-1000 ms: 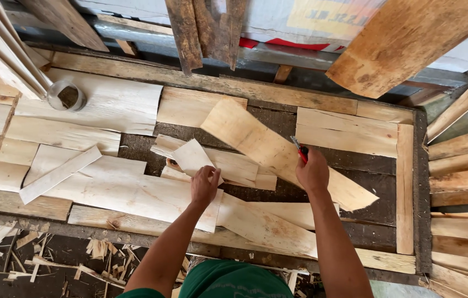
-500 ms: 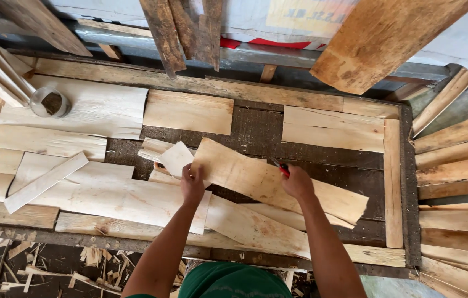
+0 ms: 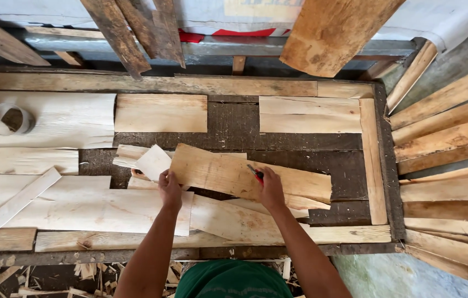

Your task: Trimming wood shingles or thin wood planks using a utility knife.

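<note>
A long thin sheet of pale wood veneer (image 3: 228, 174) lies slanted across a dark work board (image 3: 234, 127). My left hand (image 3: 170, 189) presses down on its left end. My right hand (image 3: 270, 187) rests on its lower middle and holds a small red-handled tool (image 3: 255, 173) against the sheet. A smaller light veneer scrap (image 3: 152, 161) sits just left of the sheet, above my left hand. More veneer pieces (image 3: 228, 218) lie under and below the sheet.
Flat veneer sheets (image 3: 159, 112) cover much of the board. A roll of clear tape (image 3: 8, 118) sits at far left. Stacked planks (image 3: 449, 165) fill the right side. Rough boards (image 3: 333, 33) lean at the back. Wood shavings (image 3: 85, 270) litter the front edge.
The slanted veneer sheet has been pulled down and nearer to me, now lying flatter. Both hands came down with it. The view has also shifted slightly.
</note>
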